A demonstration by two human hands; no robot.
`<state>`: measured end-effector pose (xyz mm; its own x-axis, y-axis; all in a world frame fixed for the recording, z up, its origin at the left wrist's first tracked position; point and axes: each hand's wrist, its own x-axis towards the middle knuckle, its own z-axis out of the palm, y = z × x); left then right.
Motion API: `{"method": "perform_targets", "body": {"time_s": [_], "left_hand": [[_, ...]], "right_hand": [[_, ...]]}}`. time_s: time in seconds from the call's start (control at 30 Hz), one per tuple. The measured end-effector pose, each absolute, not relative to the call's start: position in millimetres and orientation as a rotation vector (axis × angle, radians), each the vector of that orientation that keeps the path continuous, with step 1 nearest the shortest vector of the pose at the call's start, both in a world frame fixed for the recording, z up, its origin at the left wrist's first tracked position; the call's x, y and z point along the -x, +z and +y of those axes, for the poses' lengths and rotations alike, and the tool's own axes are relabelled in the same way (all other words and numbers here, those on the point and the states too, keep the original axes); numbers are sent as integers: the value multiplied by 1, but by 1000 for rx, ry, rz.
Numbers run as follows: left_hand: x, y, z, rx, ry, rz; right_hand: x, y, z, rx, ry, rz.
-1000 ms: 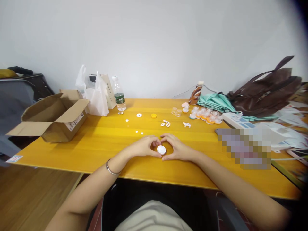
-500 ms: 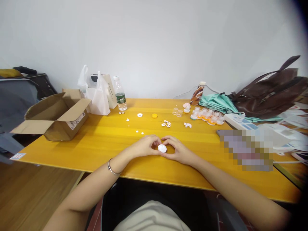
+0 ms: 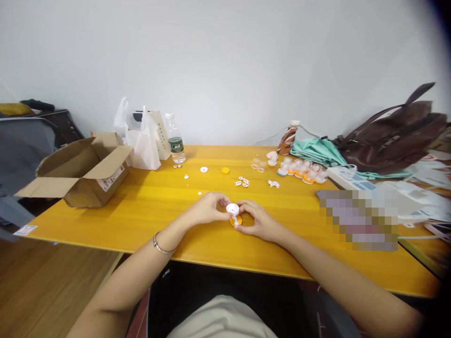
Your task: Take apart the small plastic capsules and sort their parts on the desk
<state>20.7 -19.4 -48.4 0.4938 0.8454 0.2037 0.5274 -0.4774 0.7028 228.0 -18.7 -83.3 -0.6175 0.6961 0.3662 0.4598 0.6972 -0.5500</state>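
Observation:
Between the thumb and fingers of my left hand (image 3: pixel 210 208) is a white round disc (image 3: pixel 232 208) with a small dark hole near its middle. My right hand (image 3: pixel 258 218) curls its thumb and fingers around an orange round base (image 3: pixel 240 219). A small white piece (image 3: pixel 235 218) rises from that base, just below the disc; whether the two touch, I cannot tell. Beyond my left hand lies a tiny white dot-like piece (image 3: pixel 199 193). Farther back are a white ring (image 3: pixel 204 169), a yellow round part (image 3: pixel 225 170) and several white cut-out pieces (image 3: pixel 242 182).
Left stands an open cardboard box (image 3: pixel 95 180), with a white plastic bag (image 3: pixel 143 145) and a water bottle (image 3: pixel 175 141) behind it. At right are several capped clear-and-orange toys (image 3: pixel 306 170), a drink bottle (image 3: pixel 288 138), a green cloth (image 3: pixel 317 151), a brown bag (image 3: pixel 391 138) and a blurred flat object (image 3: pixel 359 218).
My left hand has raised the white disc up and leftward, and the orange base with its white piece now shows beneath. One tiny white piece near my left hand no longer shows.

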Motion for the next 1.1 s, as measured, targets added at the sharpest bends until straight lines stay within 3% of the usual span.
{"method": "perform_targets", "body": {"time_s": [0.17, 0.4, 0.77, 1.1], "left_hand": [[-11, -38, 14, -2246, 765, 1409], [-12, -22, 93, -2517, 338, 1975], [-14, -35, 138, -2454, 234, 1962], [-16, -36, 125, -2442, 388, 1881]], "right_hand": [[-229, -82, -20, 922, 566, -2331], [-230, -81, -21, 937, 569, -2348], [-231, -81, -20, 935, 562, -2354], [-230, -79, -21, 941, 561, -2356]]}}
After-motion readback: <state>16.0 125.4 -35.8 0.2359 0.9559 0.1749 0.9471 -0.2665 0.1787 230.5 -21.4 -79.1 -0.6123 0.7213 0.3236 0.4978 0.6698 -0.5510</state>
